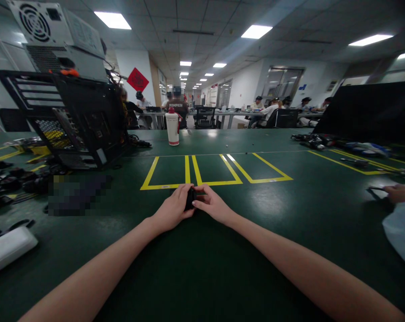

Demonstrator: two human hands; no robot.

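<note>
A small black object (pixel 190 199) is between my two hands, just in front of the yellow tape outlines (pixel 219 183) on the green table (pixel 195 268). My left hand (pixel 174 206) is wrapped round its left side and top, with the thumb low near the table. On the other side, my right hand (pixel 211 205) touches the object's right side with fingertips and thumb in a pinch. What exactly the object is cannot be made out, since my fingers hide much of it.
A black computer case (pixel 84 120) carries a metal power supply (pixel 61 31) at the left. Behind the tape stands a white bottle (pixel 172 127). Cables and a dark screen (pixel 373 116) are at the right, near another person's hand (pixel 402 194). A white case (pixel 10 250) lies front left.
</note>
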